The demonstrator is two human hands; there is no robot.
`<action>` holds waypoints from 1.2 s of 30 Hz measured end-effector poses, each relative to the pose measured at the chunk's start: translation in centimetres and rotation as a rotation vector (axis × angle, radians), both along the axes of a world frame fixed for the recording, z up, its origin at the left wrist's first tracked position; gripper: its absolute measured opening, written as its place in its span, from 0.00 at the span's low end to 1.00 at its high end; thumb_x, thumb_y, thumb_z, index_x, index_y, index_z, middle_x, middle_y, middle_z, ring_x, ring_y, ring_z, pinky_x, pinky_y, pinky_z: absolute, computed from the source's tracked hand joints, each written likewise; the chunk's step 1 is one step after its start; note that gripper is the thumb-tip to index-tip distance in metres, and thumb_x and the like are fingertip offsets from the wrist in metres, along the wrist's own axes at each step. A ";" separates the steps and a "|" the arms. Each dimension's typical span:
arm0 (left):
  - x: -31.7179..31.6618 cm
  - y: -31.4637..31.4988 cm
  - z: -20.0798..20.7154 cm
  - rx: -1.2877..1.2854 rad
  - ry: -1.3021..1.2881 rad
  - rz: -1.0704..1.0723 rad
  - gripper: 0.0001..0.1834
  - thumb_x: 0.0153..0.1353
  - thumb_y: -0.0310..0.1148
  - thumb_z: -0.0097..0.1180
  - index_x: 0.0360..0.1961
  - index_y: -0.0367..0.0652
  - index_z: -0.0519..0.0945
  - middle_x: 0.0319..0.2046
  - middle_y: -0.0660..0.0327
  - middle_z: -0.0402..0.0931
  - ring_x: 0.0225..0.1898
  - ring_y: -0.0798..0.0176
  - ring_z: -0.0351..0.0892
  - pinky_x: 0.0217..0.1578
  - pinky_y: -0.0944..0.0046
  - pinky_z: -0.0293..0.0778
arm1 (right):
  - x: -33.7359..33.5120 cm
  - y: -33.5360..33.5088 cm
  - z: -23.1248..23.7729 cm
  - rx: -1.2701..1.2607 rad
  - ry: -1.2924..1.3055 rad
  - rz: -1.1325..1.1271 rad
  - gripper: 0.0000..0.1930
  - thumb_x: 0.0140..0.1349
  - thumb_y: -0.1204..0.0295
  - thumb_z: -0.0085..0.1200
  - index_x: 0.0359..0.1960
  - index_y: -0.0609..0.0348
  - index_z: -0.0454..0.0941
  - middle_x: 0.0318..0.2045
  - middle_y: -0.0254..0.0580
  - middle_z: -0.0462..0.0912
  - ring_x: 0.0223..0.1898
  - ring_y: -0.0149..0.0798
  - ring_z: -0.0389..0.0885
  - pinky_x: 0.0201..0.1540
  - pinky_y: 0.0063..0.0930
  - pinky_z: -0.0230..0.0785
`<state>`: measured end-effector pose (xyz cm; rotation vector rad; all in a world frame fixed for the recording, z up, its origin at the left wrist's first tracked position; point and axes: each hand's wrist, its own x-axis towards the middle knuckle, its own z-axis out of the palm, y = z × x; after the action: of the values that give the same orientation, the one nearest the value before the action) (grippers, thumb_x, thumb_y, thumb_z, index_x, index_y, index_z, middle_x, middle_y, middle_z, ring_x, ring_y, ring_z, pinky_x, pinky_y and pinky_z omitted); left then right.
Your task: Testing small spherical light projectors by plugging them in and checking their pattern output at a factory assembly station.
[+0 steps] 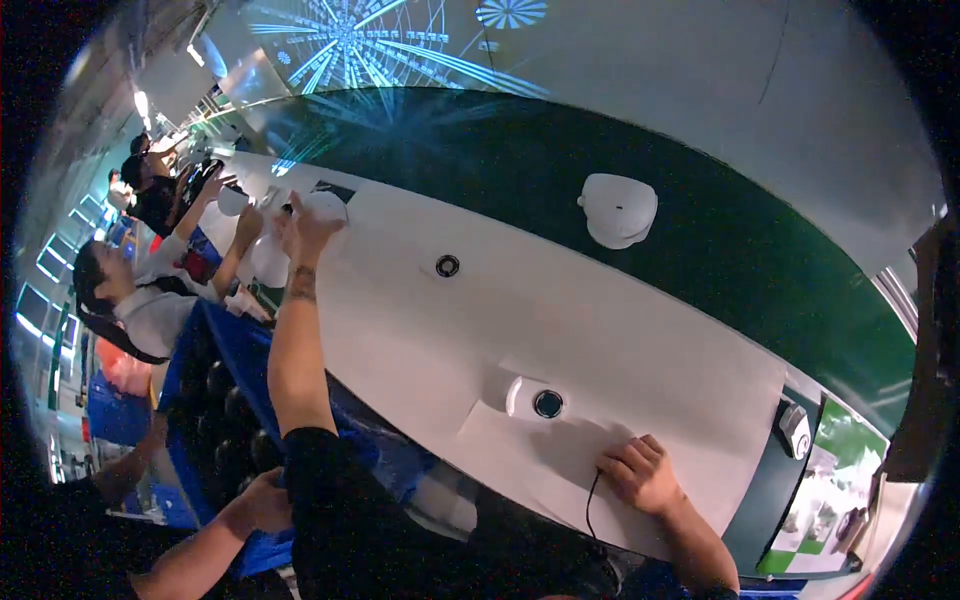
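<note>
My left arm reaches to the far left, where my left hand [308, 235] is closed around the edge of a white rounded housing [328, 206]; its fingers partly hide their grip. Near the front edge, my right hand [643, 474] pinches a thin black cable [589, 510] that hangs off the worktop. Just beyond that hand lies a white device with a dark round lens [547, 404], a curved white rim beside it. Farther back on the white worktop [400, 325] sits a small black-ringed round part [447, 266].
A white housing [618, 210] stands on the green strip [740, 235] behind the worktop. A small white device [795, 432] and a green-and-white sheet [828, 490] lie right. At left are a co-worker [150, 295], a blue-lined bin [225, 350] of dark round parts, and another person's hand [264, 503].
</note>
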<state>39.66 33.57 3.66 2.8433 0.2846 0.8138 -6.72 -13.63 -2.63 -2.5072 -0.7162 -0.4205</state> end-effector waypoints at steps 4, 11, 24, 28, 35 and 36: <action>0.2 1.6 -0.4 -0.026 0.125 -0.023 0.67 0.32 0.54 0.79 0.74 0.51 0.55 0.64 0.42 0.65 0.66 0.36 0.61 0.62 0.39 0.64 | -0.1 0.0 -0.1 0.013 0.033 -0.012 0.13 0.49 0.69 0.60 0.39 0.53 0.83 0.39 0.36 0.84 0.37 0.40 0.82 0.41 0.36 0.74; -1.1 0.0 0.0 0.079 0.083 -0.110 0.62 0.32 0.45 0.80 0.72 0.53 0.58 0.60 0.42 0.66 0.62 0.36 0.65 0.58 0.44 0.72 | -0.2 0.0 0.0 -0.005 -0.029 -0.007 0.14 0.43 0.74 0.66 0.36 0.53 0.82 0.33 0.37 0.81 0.33 0.42 0.80 0.36 0.37 0.73; -22.2 -18.4 9.6 -0.419 0.109 -1.053 0.58 0.36 0.41 0.79 0.68 0.36 0.60 0.64 0.45 0.65 0.66 0.41 0.64 0.66 0.48 0.63 | -1.9 -0.8 0.5 0.268 -0.073 -0.160 0.14 0.45 0.80 0.68 0.36 0.57 0.81 0.34 0.41 0.83 0.34 0.47 0.82 0.35 0.38 0.75; -29.8 -26.7 5.7 -0.192 0.126 -1.381 0.57 0.37 0.41 0.79 0.68 0.38 0.59 0.64 0.45 0.64 0.66 0.39 0.63 0.66 0.46 0.62 | -4.8 -3.0 4.2 0.547 -0.115 -0.373 0.08 0.52 0.80 0.67 0.34 0.63 0.81 0.32 0.45 0.84 0.33 0.43 0.83 0.34 0.32 0.74; -36.9 -35.0 0.5 -0.280 0.306 -1.629 0.60 0.32 0.39 0.80 0.67 0.40 0.59 0.65 0.47 0.64 0.65 0.41 0.64 0.66 0.46 0.61 | -7.4 -4.4 9.0 0.582 -0.125 -0.463 0.10 0.52 0.81 0.69 0.35 0.66 0.81 0.33 0.48 0.84 0.37 0.44 0.83 0.39 0.32 0.75; -37.4 -35.3 0.2 -0.277 0.279 -1.627 0.61 0.31 0.39 0.81 0.68 0.40 0.58 0.65 0.48 0.64 0.65 0.41 0.65 0.66 0.45 0.61 | -7.3 -4.5 9.1 0.459 -0.153 -0.458 0.12 0.51 0.80 0.70 0.37 0.65 0.82 0.37 0.47 0.84 0.40 0.44 0.83 0.41 0.32 0.76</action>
<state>2.23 -1.76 3.82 1.8845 -1.4964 -0.0221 -14.03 -18.10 6.51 -2.1913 -0.0651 -0.8394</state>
